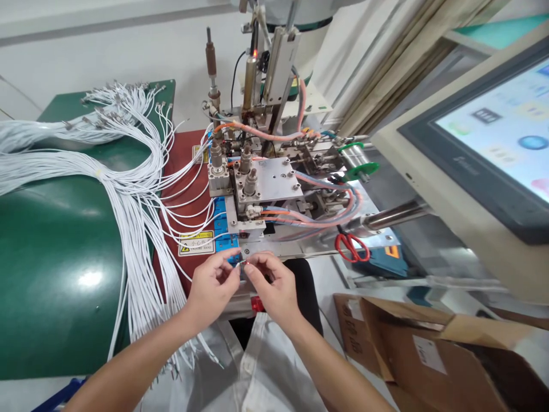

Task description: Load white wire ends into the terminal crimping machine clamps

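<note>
At the front edge of the machine, my left hand (214,286) and my right hand (273,286) meet with their fingertips almost touching. Both are closed in a pinch on the small end of a white cable (242,262), whose tip is mostly covered by the fingers. Just beyond them is a blue fixture (225,223) with several white cables laid into its slots. Those cables run left into a large bundle of white cables (128,200), with small metal connectors at the far ends.
A green mat (64,257) lies under the bundle. The machine's metal plate (274,178), a spool of wire (355,159) and red-handled scissors (351,247) are ahead and right. A touch screen (493,126) juts in at right, above a cardboard box (412,343).
</note>
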{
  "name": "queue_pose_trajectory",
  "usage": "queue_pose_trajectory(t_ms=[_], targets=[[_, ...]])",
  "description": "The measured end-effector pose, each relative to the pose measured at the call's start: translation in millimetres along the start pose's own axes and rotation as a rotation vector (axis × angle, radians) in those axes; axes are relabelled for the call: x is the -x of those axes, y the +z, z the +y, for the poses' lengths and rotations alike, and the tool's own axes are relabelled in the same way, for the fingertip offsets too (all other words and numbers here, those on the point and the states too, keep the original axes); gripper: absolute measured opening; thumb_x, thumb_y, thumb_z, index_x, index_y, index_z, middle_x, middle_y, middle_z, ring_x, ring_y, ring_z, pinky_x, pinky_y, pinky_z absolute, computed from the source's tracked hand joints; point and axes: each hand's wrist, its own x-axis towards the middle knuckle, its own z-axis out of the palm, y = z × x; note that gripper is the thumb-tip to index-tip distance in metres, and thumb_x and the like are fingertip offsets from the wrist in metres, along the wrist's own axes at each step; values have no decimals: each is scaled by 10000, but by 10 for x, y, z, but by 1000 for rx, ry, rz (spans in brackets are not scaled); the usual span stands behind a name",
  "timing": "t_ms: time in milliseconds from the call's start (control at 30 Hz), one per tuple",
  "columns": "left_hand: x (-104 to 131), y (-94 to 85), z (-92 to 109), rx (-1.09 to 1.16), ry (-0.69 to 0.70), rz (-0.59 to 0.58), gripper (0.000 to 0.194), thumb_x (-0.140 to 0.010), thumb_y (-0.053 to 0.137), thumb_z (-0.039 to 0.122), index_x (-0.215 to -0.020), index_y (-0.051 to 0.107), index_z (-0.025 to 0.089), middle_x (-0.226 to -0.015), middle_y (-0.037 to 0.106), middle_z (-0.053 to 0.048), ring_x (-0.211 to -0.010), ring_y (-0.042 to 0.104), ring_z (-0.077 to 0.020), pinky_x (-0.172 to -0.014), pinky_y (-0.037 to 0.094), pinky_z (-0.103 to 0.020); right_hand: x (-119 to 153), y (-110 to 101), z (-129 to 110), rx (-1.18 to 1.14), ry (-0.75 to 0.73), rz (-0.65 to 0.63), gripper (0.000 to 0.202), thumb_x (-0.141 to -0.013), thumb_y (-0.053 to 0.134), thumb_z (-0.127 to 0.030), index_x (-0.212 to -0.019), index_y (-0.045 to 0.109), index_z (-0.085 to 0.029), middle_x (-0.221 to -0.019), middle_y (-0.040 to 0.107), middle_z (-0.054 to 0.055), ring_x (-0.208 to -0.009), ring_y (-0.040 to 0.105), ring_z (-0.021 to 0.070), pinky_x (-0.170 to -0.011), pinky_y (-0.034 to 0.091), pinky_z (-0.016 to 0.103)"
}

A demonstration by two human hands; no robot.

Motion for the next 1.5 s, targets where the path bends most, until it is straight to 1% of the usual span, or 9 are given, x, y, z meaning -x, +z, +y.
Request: queue_pose_trajectory(t_ms=[133,267,333,400,467,567,833,1267,1500], targets=[[-1,-2,-33,-58,54,-17,295,-782,539,216,-1067,598,174,-642,512,27,-525,507,-70,-518,428,-183,-40,43,-24,-92,129,6,108,-704,603,-241,-630,593,-163,-624,532,-4,-567,474,115,-538,388,240],[-3,9,-8,47,-32,-19,231,-787,535,235,-1009,555,173,-628,496,45,-524,539,-79,-518,446,-187,-24,105,16,-264,302,29,163,-693,623,-295,-617,582,-156,-570,540,-18,-523,464,100,-521,394,235],[-3,22,10,86,-62,-13,218,-783,539,236,-991,525,173,-634,492,51,-519,544,-78,-514,449,-186,-4,122,47,-256,293,31,181,-717,605,-311,-625,578,-158,-567,556,-10,-513,477,105,-512,403,240],[-4,29,19,105,-67,-15,207,-783,537,239,-979,513,174,-648,490,50,-515,539,-74,-510,447,-185,11,112,73,-94,133,72,170,-744,581,-289,-630,579,-163,-587,569,5,-539,501,122,-528,416,254],[-11,14,19,85,-60,-33,209,-795,520,247,-993,517,179,-670,493,47,-493,510,-62,-482,426,-176,8,74,97,169,-153,121,128,-745,580,-250,-645,593,-172,-636,593,30,-605,532,148,-590,431,284],[-47,-71,22,-96,-3,-63,313,-805,513,244,-1116,499,211,-724,538,40,-458,454,-51,-463,389,-178,-37,3,145,444,-459,128,71,-738,577,-212,-679,599,-180,-696,609,55,-684,550,176,-663,433,312],[-177,-325,3,-634,284,-129,242,-846,426,131,-945,636,197,-906,591,-49,-872,561,-173,-794,441,-305,-157,14,328,373,-132,-37,139,-794,459,-209,-676,528,-185,-651,545,13,-594,503,142,-574,407,261],[-189,-337,-71,-610,380,-13,189,-811,476,75,-854,625,183,-855,594,-33,-816,570,-156,-740,463,-290,-197,-7,238,445,-143,-91,147,-795,449,-227,-670,518,-190,-683,552,24,-645,517,154,-595,398,258],[-176,-332,-82,-647,365,-48,211,-803,460,40,-835,623,170,-846,586,-37,-802,560,-154,-738,456,-286,-205,-16,194,532,-28,-144,151,-781,450,-244,-680,546,-186,-690,592,28,-622,533,156,-571,388,255]])
